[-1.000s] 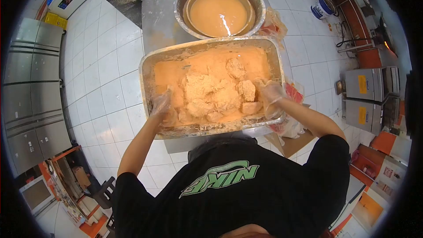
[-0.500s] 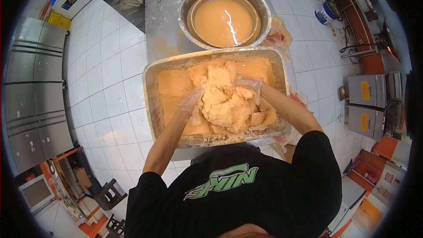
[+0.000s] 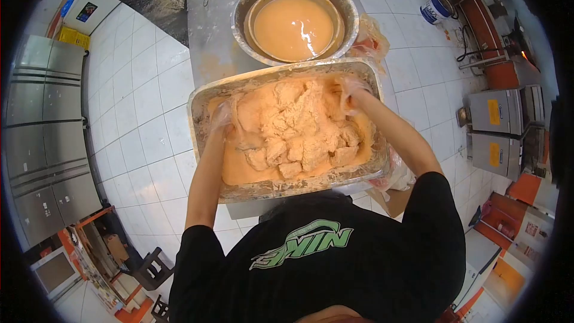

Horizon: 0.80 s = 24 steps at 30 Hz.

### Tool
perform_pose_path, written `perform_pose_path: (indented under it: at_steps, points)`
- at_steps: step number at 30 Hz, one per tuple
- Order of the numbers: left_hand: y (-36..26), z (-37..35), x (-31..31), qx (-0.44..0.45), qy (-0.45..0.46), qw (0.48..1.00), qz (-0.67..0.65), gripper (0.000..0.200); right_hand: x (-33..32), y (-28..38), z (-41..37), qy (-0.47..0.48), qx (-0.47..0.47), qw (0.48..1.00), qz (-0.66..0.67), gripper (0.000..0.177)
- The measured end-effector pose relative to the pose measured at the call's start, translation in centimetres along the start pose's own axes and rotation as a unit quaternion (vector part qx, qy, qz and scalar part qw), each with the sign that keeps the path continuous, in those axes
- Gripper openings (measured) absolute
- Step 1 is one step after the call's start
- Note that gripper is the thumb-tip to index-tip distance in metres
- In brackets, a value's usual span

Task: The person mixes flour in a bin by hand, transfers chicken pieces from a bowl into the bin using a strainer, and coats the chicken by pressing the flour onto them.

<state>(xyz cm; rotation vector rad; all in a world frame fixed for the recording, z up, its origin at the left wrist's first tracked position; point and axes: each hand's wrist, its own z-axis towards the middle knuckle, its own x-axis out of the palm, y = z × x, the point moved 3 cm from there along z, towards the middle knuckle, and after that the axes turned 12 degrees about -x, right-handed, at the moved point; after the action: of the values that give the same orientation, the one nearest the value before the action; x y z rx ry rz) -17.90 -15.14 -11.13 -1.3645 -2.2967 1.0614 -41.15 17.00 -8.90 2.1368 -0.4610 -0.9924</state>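
A rectangular metal tray point(image 3: 200, 104) holds orange flour and a heap of flour-coated pieces point(image 3: 296, 125). My left hand point(image 3: 222, 116), in a thin clear glove, is pressed into the flour at the left side of the heap. In the same kind of glove, my right hand point(image 3: 350, 93) is at the far right of the tray, fingers curled against the coated pieces. Whether either hand grips a piece is hidden by flour.
A round metal bowl point(image 3: 245, 6) of orange batter stands just behind the tray on a narrow steel table point(image 3: 209, 36). White tiled floor lies on both sides. Steel fridges point(image 3: 42, 131) stand at the left, fryers point(image 3: 502, 125) at the right, a white bucket point(image 3: 435, 7) at the far right.
Both hands went from the near corners of the tray to the middle of the heap, then spread apart toward the far side. The pile of coated pieces has been spread wider.
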Motion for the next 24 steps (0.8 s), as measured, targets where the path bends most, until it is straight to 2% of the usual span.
perform_pose_path:
  at_steps: [2, 3, 4, 5, 9, 11, 13, 14, 15, 16, 18, 19, 22, 23, 24]
  points:
    - [0.4, 1.4, 1.6, -0.02, 0.071, 0.996, -0.055, 0.031, 1.7, -0.6, 1.3, -0.047, 0.018, 0.986, 0.159, 0.026]
    - [0.4, 1.5, 2.6, -0.022, 0.099, 0.993, -0.066, 0.031, 1.9, 2.3, -0.2, -0.063, 0.051, 0.977, 0.196, 0.025]
    - [0.0, 1.4, 3.9, -0.015, 0.118, 0.991, -0.058, 0.03, 5.9, -5.5, 5.5, -0.031, 0.04, 0.961, 0.272, 0.027]
    - [-0.7, 1.5, 4.9, -0.001, 0.13, 0.991, -0.041, 0.03, 6.3, -4.1, 4.6, -0.01, 0.04, 0.953, 0.299, 0.026]
    - [-2.8, 0.6, 7.8, 0.05, 0.144, 0.988, 0.038, 0.029, 7.5, 2.2, 0.6, 0.103, 0.009, 0.941, 0.321, 0.024]
    - [-4.7, -2.7, 7.5, 0.074, 0.134, 0.984, 0.091, 0.029, 6.5, 5.8, -2.0, 0.169, -0.033, 0.947, 0.271, 0.024]
    - [-6.5, -7.3, 6.6, 0.092, 0.127, 0.976, 0.15, 0.029, 5.3, 8.4, -4.4, 0.237, -0.106, 0.955, 0.141, 0.025]
    - [-6.7, -8.8, 6.1, 0.124, 0.137, 0.962, 0.203, 0.028, 5.4, 8.2, -5.5, 0.261, -0.188, 0.947, -0.011, 0.025]
    - [-6.3, -10.0, 5.4, 0.163, 0.147, 0.94, 0.262, 0.028, 5.5, 8.1, -6.7, 0.263, -0.268, 0.913, -0.16, 0.026]
    - [-4.6, -9.6, 4.7, 0.257, 0.142, 0.887, 0.356, 0.03, 5.5, 7.8, -8.0, 0.264, -0.339, 0.849, -0.306, 0.028]
    - [-3.9, -11.8, 2.7, 0.191, 0.129, 0.914, 0.334, 0.031, 4.3, 7.6, -11.9, 0.184, -0.515, 0.824, -0.147, 0.032]
    - [-3.3, -12.9, 1.8, 0.158, 0.122, 0.925, 0.322, 0.032, 3.4, 7.4, -13.9, 0.14, -0.591, 0.792, -0.064, 0.036]
    - [0.4, -13.1, -0.8, 0.012, -0.085, 0.952, 0.294, 0.042, -1.3, 7.5, -17.4, 0.043, -0.349, 0.918, -0.181, 0.047]
    - [1.4, -13.8, -0.8, -0.061, -0.071, 0.965, 0.246, 0.04, -1.3, 6.5, -16.9, 0.091, -0.229, 0.928, -0.278, 0.048]
    - [2.3, -14.3, -0.5, -0.132, -0.054, 0.97, 0.198, 0.038, -1.4, 5.5, -16.5, 0.136, -0.102, 0.915, -0.367, 0.049]
